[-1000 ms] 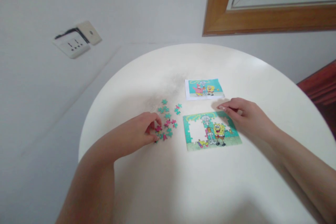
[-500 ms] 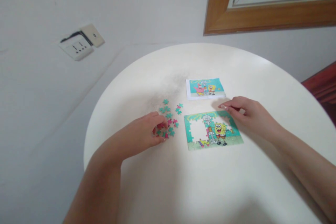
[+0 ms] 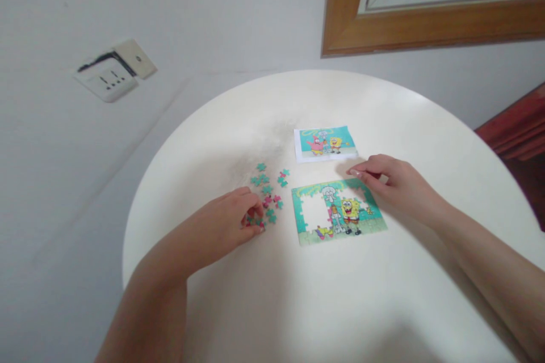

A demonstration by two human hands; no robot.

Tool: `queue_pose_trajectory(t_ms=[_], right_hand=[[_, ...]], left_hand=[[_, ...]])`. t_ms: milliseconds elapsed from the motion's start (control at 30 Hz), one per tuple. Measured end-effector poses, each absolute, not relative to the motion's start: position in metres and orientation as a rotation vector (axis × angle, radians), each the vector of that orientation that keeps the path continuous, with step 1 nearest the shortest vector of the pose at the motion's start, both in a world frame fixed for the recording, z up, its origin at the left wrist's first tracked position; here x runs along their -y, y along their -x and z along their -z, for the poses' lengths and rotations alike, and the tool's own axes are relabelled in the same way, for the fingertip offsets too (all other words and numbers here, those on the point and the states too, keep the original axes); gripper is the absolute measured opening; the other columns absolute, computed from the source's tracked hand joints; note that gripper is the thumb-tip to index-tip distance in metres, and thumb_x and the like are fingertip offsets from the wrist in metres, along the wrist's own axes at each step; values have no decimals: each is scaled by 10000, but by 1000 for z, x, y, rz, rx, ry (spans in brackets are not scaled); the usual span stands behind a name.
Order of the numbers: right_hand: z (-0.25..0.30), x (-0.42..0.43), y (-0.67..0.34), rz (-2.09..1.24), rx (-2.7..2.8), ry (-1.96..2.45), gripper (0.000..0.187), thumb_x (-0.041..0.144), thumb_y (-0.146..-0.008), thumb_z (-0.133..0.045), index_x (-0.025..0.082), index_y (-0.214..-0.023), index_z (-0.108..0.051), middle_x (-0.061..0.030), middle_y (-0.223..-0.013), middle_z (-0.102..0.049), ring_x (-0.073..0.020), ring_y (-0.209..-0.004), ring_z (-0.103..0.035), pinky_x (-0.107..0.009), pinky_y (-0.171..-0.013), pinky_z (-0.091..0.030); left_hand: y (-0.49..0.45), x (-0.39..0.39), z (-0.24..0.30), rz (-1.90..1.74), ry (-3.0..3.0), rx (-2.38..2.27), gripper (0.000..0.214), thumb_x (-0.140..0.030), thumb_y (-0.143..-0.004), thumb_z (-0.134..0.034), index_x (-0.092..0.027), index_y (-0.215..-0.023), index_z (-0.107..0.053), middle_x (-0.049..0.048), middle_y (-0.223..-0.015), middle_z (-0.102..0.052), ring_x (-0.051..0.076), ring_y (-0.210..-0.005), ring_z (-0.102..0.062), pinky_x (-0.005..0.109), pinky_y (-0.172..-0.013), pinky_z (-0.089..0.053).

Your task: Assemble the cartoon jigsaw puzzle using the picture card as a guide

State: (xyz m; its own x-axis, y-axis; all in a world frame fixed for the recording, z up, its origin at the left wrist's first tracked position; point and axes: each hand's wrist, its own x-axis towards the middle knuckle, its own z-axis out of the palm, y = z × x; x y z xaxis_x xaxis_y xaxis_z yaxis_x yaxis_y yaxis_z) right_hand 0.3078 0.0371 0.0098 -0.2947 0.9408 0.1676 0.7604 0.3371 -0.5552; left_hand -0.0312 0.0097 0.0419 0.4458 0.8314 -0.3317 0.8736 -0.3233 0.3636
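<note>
On the white table lies a partly assembled jigsaw puzzle (image 3: 313, 234) of cartoon figures, with a large gap at its left and a smaller one at its upper right. Left of it are several loose teal and pink puzzle pieces (image 3: 266, 189). My left hand (image 3: 230, 218) rests at the near side of this pile, fingers curled and thumb closing around a puzzle piece, partly hidden by the fingers. Over the puzzle's upper right corner is my right hand (image 3: 389, 181), thumb and forefinger pinched together; anything between them is too small to make out.
A picture card (image 3: 327, 142) showing the same cartoon scene lies beyond the puzzle on the round table (image 3: 323, 300). The wall behind carries a loose socket (image 3: 108, 79) and a wood-framed window (image 3: 347, 28). Red cloth (image 3: 519, 130) hangs at the right.
The view has shifted slightly, moving everything a little leftward. My left hand has drawn slightly nearer to me, uncovering a bit more of the pile. My right hand keeps its pinch above the puzzle corner.
</note>
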Motion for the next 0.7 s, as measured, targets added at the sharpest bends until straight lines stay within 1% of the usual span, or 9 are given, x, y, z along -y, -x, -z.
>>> queue_pose_trajectory(t_ms=[200, 300, 367, 467, 700], right_hand=[[-12, -37, -307, -533, 2161, 1475, 274, 282, -908, -471, 233, -958, -736, -49, -856, -686, -165, -724, -599, -312, -643, -469], [-12, -37, -308, -530, 2164, 1473, 270, 285, -909, -475, 232, -959, -735, -52, -861, -689, -171, -724, -599, -321, -640, -473], [-11, -38, -308, -526, 2168, 1467, 270, 284, -911, -474, 237, -956, -736, -49, -848, -689, -173, -718, -599, -325, -639, -473], [-10, -37, -309, -534, 2173, 1463, 268, 278, -915, -475, 240, -962, -737, -47, -848, -690, -173, -717, -602, -322, -639, -470], [-8, -36, -309, -537, 2125, 1481, 244, 265, -900, -507, 245, -977, -738, -47, -908, -702, -175, -715, -607, -317, -627, -468]], left_hand=[[26, -9, -45, 105, -2227, -1375, 127, -276, -825, -526, -216, -849, -635, 24, -918, -626, 188, -819, -574, 304, -746, -425], [30, -11, -50, 57, -2223, -1383, 168, -276, -849, -498, -225, -890, -653, 21, -896, -631, 179, -792, -578, 297, -735, -432], [37, -13, -52, -10, -2223, -1469, 204, -272, -859, -475, -229, -932, -660, 22, -871, -629, 175, -756, -575, 298, -719, -437], [45, -17, -53, -84, -2224, -1605, 241, -251, -835, -470, -216, -980, -660, 35, -883, -628, 180, -746, -574, 310, -721, -445], [43, -18, -53, -22, -2205, -1600, 261, -300, -826, -498, -222, -990, -685, 41, -928, -639, 188, -777, -600, 307, -729, -462]])
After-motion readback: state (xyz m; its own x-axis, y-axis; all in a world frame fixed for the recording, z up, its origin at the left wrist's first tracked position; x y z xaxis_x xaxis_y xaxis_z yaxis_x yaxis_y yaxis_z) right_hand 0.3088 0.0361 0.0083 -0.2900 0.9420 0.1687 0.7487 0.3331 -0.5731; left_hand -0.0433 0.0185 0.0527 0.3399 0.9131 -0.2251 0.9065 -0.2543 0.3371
